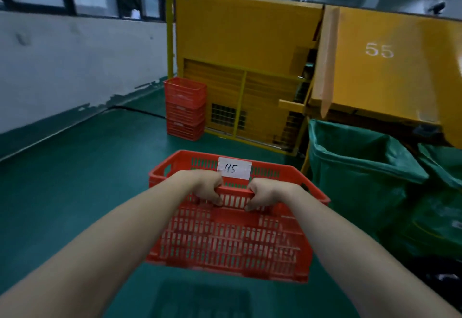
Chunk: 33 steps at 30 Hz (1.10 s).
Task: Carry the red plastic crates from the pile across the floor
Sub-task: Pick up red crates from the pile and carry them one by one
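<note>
Crate in hand: one red plastic crate [232,240], apparently empty, held clear of the green floor [75,180]. A paper label [233,167] reading "115" is on its far wall.
Left hand [205,187]: closed round the near rim, left of centre.
Right hand [265,194]: closed round the same rim, just beside the left.
Fingers [215,199]: curled over the rim bar, tips against the slotted near wall. The crate body hangs below and beyond them.
Other crates: a stack of three red crates [185,109] stands on the floor against the yellow machine [237,42], well ahead.
Right side: a green bag [355,167] is near the crate, not touching it.
Progress: mid-carry, I judge, with this crate not yet set down. I cannot tell whether the stack is the source or the destination.
</note>
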Each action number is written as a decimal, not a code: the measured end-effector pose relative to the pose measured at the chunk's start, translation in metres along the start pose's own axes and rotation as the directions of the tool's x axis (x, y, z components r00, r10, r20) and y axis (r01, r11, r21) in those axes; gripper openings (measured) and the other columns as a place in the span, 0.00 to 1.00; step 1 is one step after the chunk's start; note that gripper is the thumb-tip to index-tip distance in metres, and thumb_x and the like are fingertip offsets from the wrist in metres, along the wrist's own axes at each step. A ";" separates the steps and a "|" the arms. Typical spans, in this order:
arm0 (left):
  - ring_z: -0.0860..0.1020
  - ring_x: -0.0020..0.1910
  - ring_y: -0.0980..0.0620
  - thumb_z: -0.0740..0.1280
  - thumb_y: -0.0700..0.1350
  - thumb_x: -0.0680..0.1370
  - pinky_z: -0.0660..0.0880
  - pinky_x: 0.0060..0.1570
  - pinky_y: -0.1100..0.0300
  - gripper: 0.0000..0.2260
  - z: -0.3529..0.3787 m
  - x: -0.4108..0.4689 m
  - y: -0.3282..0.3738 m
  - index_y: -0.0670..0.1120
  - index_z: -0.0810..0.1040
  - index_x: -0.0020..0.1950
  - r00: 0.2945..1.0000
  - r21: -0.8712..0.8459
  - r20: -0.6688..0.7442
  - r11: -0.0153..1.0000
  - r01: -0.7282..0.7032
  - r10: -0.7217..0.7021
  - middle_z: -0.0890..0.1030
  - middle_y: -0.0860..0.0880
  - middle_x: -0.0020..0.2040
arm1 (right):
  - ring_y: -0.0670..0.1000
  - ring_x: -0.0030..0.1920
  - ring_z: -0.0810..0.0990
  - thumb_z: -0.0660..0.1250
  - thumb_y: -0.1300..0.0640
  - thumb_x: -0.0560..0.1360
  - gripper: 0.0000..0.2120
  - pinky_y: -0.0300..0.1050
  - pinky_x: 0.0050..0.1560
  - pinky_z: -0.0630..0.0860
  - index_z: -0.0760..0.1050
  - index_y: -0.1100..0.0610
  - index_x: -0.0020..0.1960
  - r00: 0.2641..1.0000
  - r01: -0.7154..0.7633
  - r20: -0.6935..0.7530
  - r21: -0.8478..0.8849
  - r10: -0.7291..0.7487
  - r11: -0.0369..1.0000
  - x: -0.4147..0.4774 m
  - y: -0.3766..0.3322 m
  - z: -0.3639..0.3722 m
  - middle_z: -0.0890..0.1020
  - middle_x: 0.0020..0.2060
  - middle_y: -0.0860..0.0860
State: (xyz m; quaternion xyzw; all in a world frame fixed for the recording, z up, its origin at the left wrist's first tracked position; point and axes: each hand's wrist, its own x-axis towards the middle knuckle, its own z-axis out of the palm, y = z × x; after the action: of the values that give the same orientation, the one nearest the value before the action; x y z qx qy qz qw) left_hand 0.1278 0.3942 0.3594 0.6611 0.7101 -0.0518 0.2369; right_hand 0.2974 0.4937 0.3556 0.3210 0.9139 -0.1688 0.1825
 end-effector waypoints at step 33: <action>0.79 0.50 0.48 0.69 0.55 0.75 0.74 0.48 0.57 0.12 -0.326 0.332 -0.554 0.49 0.80 0.53 0.968 0.106 -0.219 0.983 0.149 -0.123 0.81 0.49 0.51 | 0.51 0.46 0.79 0.71 0.50 0.73 0.09 0.45 0.43 0.77 0.78 0.51 0.51 0.991 0.033 -0.123 -0.202 -0.059 0.979 0.648 -0.155 -0.332 0.80 0.45 0.48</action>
State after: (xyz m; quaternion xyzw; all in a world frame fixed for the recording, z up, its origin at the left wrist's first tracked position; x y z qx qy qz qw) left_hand -0.4980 0.7566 0.3800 0.6255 0.7706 -0.0405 0.1149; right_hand -0.3489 0.8612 0.3903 0.2900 0.9433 -0.0595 0.1505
